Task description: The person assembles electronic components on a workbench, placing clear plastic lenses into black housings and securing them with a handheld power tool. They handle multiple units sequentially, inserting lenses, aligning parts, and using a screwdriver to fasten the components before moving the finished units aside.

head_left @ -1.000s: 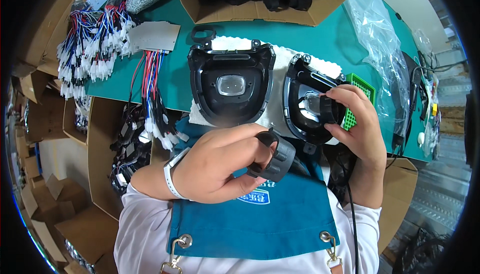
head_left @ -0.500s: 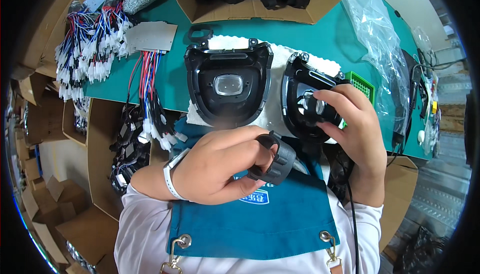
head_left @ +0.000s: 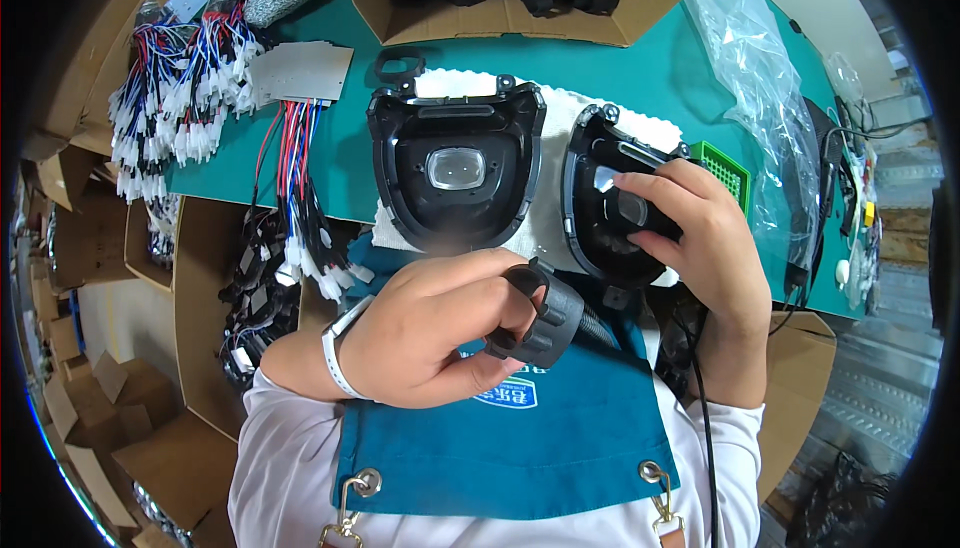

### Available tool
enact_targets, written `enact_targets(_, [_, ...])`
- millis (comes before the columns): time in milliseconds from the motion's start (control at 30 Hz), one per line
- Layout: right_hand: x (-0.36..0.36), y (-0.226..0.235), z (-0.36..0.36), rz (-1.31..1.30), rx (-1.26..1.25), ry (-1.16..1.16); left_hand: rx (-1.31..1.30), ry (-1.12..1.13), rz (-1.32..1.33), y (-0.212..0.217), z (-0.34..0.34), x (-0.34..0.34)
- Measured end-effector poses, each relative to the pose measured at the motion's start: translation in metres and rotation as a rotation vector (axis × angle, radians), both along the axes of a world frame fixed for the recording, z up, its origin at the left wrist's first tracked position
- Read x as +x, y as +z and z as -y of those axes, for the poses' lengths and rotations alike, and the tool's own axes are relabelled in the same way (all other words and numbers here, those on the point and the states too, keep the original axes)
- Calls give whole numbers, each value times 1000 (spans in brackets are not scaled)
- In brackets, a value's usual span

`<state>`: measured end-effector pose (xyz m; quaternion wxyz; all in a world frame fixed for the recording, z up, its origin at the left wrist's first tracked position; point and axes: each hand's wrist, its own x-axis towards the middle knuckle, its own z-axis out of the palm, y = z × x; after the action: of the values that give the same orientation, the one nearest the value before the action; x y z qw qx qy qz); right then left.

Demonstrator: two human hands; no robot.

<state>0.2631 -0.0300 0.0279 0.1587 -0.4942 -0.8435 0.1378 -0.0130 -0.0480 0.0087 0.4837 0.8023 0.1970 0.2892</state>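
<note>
My left hand (head_left: 425,323) is closed round a black plastic ring-shaped part (head_left: 553,323), held in front of the apron with its fingers partly through the opening. My right hand (head_left: 705,233) reaches into the right black plastic housing (head_left: 590,233), which lies tilted on a white cloth. Between its thumb and fingers is a small dark rounded part (head_left: 631,210), close to the clear lens (head_left: 606,179) in that housing; the fingers hide some of it. To the left lies a second black housing (head_left: 400,163) with a clear rectangular lens (head_left: 457,169).
Behind the housings stands a cardboard box (head_left: 500,26) of black parts. Wire bundles with white connectors (head_left: 185,128) lie at the left on the green table (head_left: 620,68). A green basket (head_left: 725,170) and clear plastic bag (head_left: 760,98) are at the right.
My right hand has shifted slightly with the small dark part, down and right of the lens. My left hand has tilted the black ring a little and moved it slightly left.
</note>
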Motion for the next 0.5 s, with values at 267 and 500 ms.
enact_targets(267, [4,1,6,-126,35,-87,-48,32,21,-4,2,-3])
enact_targets(500, [10,-20,12,-120,37,-56,-138,39,12,-8,0,-2])
